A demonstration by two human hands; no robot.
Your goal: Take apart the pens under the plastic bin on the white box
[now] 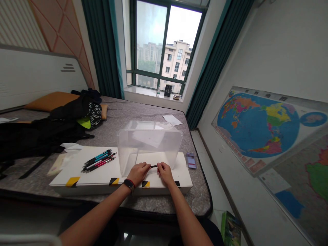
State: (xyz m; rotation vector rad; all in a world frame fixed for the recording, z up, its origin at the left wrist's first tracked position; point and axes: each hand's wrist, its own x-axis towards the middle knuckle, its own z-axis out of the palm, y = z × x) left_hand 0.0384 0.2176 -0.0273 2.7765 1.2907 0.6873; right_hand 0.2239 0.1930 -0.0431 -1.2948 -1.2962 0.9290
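My left hand (138,173) and my right hand (165,173) are close together over the front edge of a flat white box (89,178). Between them runs a thin dark pen (153,166), pinched at one end by each hand. The fingers hide most of it. Just behind my hands a clear plastic bin (148,143) rests on its side on the white box, its opening apparently towards me. To the left lies a loose pile of several pens (99,160) in black, blue, white and red. A dark watch band circles my left wrist.
The white box lies on a grey mattress (143,111). A phone-like item (191,161), blurred out, is to its right, and a paper sheet (172,119) lies behind the bin. Black clothing or a bag (38,136) covers the left. A world map (258,119) hangs right.
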